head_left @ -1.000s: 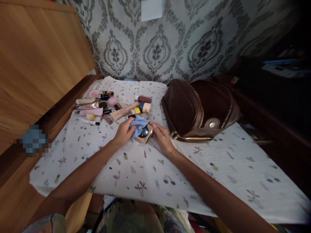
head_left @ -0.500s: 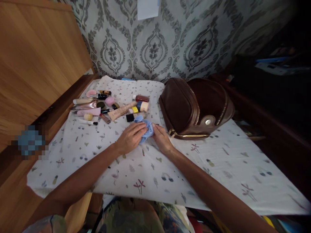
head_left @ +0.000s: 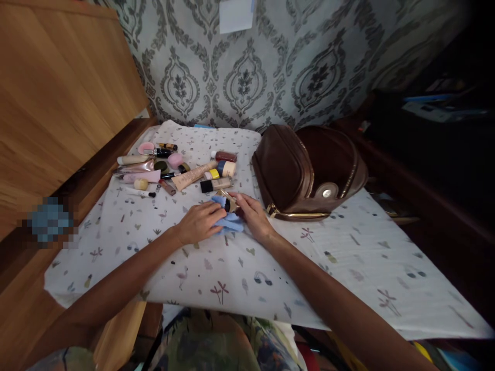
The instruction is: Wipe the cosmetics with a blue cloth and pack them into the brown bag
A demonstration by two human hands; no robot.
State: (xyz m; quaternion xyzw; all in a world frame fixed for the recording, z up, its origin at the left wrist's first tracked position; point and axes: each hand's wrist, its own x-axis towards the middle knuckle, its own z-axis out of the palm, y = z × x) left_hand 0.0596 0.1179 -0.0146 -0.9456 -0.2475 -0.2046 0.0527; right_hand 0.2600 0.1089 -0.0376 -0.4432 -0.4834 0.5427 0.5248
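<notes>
Near the middle of the table, my left hand (head_left: 199,222) is closed on a crumpled light blue cloth (head_left: 232,225). My right hand (head_left: 253,216) pinches a small gold-and-black cosmetic item (head_left: 232,204) from the right. Its black part lies against the cloth, and fingers hide some of it, so its exact kind is unclear. Just beyond the hands lies a foundation bottle (head_left: 220,184) with a black cap. Around it are a beige squeeze tube (head_left: 193,176), a jar with a dark blue lid (head_left: 227,169), a small yellow-banded container (head_left: 211,174) and a dark red bottle (head_left: 225,156).
An unzipped brown leather bag (head_left: 286,170) stands right of my hands. More makeup lies to the left, including a pink sponge (head_left: 175,160), a pink tube (head_left: 143,176) and a white brush (head_left: 139,192). A patterned cloth (head_left: 332,288) covers the table; a wooden panel (head_left: 65,77) rises at left.
The blue cloth has opened out and dropped lower under my left hand. The gold-and-black item, hidden before, now shows between my hands. The foundation bottle is less covered.
</notes>
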